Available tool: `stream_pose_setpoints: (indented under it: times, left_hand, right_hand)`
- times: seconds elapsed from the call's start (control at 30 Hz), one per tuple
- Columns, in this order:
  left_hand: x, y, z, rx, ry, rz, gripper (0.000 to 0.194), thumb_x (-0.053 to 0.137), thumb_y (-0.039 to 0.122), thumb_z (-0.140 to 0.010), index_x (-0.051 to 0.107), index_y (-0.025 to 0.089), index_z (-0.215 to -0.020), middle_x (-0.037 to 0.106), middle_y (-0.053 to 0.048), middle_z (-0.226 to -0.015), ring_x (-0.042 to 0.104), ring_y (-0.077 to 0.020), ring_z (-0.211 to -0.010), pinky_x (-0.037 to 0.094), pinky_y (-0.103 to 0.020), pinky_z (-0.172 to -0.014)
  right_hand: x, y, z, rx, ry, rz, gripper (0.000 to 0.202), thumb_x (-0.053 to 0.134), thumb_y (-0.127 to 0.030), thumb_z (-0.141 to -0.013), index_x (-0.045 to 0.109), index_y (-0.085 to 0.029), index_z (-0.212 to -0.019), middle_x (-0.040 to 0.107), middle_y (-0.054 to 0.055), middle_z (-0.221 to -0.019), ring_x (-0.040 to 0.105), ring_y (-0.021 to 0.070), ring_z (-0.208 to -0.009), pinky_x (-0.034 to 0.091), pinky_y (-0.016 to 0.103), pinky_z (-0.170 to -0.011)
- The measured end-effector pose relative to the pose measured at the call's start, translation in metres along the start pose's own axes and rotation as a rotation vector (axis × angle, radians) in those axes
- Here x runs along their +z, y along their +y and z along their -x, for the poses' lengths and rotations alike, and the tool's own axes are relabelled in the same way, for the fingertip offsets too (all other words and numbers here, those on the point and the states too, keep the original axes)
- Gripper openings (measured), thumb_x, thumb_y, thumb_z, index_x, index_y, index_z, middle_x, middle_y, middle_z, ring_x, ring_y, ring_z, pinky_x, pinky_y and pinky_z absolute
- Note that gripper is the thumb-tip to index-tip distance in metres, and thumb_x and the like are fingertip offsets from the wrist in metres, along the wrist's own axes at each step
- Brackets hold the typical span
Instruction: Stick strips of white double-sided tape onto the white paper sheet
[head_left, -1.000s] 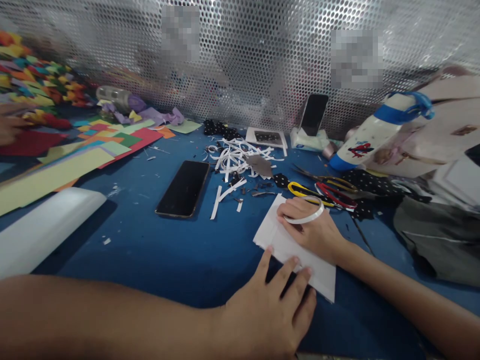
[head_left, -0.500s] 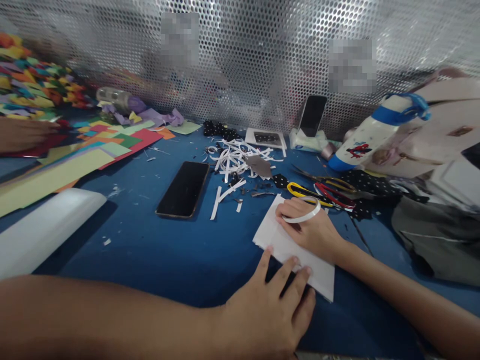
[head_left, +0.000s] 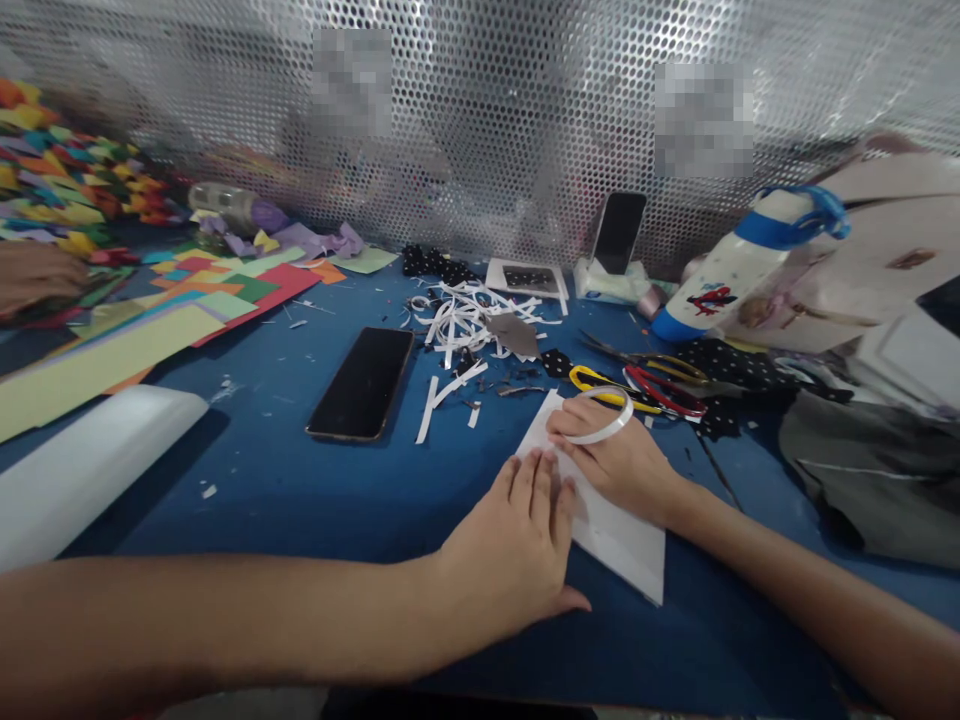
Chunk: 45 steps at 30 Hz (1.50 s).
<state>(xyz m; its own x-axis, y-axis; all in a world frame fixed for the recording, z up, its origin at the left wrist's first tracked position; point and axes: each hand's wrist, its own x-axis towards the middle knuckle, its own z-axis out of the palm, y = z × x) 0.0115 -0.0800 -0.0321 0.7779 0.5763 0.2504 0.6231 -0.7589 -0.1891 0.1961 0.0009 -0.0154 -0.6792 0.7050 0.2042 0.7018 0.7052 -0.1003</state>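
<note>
The left hand [head_left: 510, 535] lies flat, fingers nearly together, on folded white paper [head_left: 626, 550] atop the blue table [head_left: 315, 500]; the right hand [head_left: 619, 460], curled, pinches 1 looped white strip [head_left: 616, 425]. The water bottle's [head_left: 724, 285] contents are hidden.

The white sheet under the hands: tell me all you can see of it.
The white sheet looks like plain paper or thin card, roughly rectangular with straight edges. It lies on the blue table, slanting from upper left to lower right. The left hand rests its fingers on the left part; the right hand covers much of the upper part. A curled white strip loops from that hand; whether it joins the sheet is hidden.
</note>
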Motion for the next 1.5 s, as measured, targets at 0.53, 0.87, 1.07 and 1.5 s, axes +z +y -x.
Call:
stream_pose_setpoints:
  times: [0.53, 0.87, 1.07, 1.5]
  left_hand:
    - [0.000, -0.003, 0.001, 0.036, 0.035, -0.004, 0.088, 0.049, 0.069, -0.084, 0.051, -0.005, -0.131, 0.048, -0.035, -0.133, 0.052, -0.0446, -0.122, 0.050, -0.051, -0.096]
    - [0.000, 0.004, 0.007, 0.055, 0.081, -0.092, 0.078, 0.042, 0.061, -0.092, 0.051, -0.006, -0.130, 0.053, -0.038, -0.124, 0.055, -0.0458, -0.118, 0.052, -0.052, -0.091]
    - [0.000, 0.005, 0.007, 0.059, 0.094, -0.109, 0.078, 0.044, 0.062, -0.091, 0.052, -0.006, -0.128, 0.055, -0.039, -0.121, 0.056, -0.0452, -0.116, 0.053, -0.050, -0.089]
    - [-0.006, -0.010, -0.002, 0.102, 0.204, -0.110, 0.063, 0.043, 0.056, -0.094, 0.063, -0.001, -0.111, 0.068, -0.030, -0.104, 0.069, -0.0361, -0.098, 0.056, -0.043, -0.077]
  right_hand:
    - [-0.003, -0.002, 0.002, 0.006, 0.095, -0.153, 0.022, 0.041, -0.023, -0.097, 0.059, -0.019, -0.087, 0.061, 0.006, -0.092, 0.056, 0.0189, -0.084, 0.040, 0.031, -0.073]
    - [0.002, -0.003, 0.001, 0.022, 0.071, -0.035, 0.017, 0.042, -0.023, -0.097, 0.055, -0.019, -0.087, 0.061, 0.005, -0.085, 0.057, 0.0182, -0.082, 0.040, 0.029, -0.071]
    - [0.001, -0.004, 0.000, 0.008, 0.043, -0.020, 0.016, 0.042, -0.022, -0.096, 0.056, -0.019, -0.089, 0.062, 0.005, -0.087, 0.058, 0.0189, -0.085, 0.041, 0.030, -0.074]
    - [0.002, 0.000, -0.001, -0.015, 0.027, 0.037, 0.019, 0.042, -0.026, -0.097, 0.057, -0.019, -0.089, 0.063, 0.005, -0.088, 0.058, 0.0192, -0.085, 0.040, 0.029, -0.071]
